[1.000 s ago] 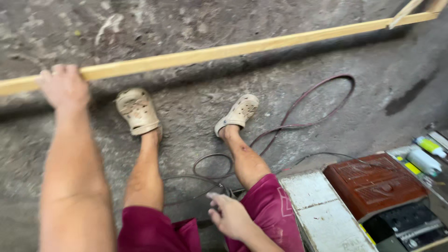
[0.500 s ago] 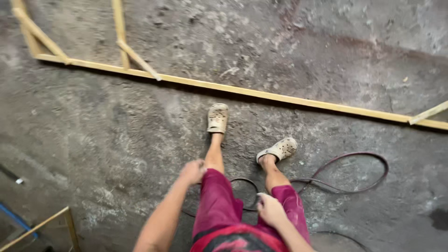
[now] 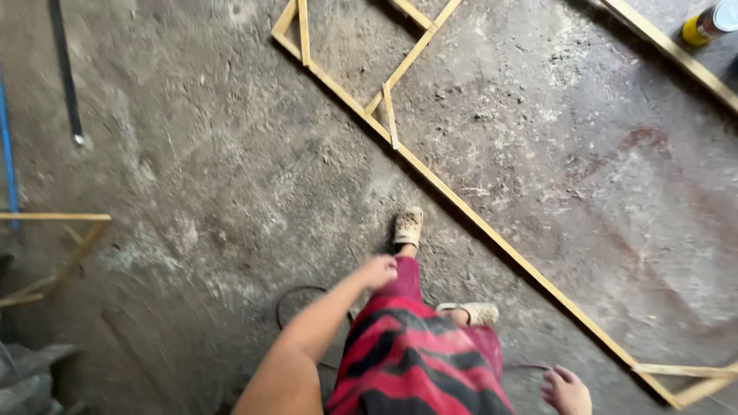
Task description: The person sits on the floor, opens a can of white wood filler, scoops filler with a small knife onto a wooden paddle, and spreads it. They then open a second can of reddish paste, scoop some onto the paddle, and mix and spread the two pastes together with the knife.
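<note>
**Standing over the wooden frame, both hands empty**

Since half a second ago the view has swung: the long batten that ran nearly level across the upper frame now cuts diagonally from upper centre to lower right, and more of the frame's braces show at the top. The left hand, then low by the thigh, now sits loosely curled at centre.

Left hand (image 3: pixel 378 270) hangs in front of the red-and-black shorts (image 3: pixel 419 361), fingers curled, its grip narrow and holding nothing. Right hand (image 3: pixel 567 390) is at the lower right edge, fingers loosely spread, its grip empty too. Two pale shoes (image 3: pixel 408 227) stand on the rough concrete floor (image 3: pixel 192 192).

The frame (image 3: pixel 492 230) lies flat on the floor, its long batten just beyond the forward shoe and well apart from both hands; the right hand is the nearer. Thin braces join it at upper centre and at the lower right corner.

By its look the frame is light softwood, stiff along each strip but likely to rack or flex if lifted at one end; the joints seem the weak spots. A hold on the long batten near a brace would seem soundest.

A yellow can (image 3: pixel 703 24) stands at upper right; a dark cable (image 3: pixel 296 303) loops by the legs
</note>
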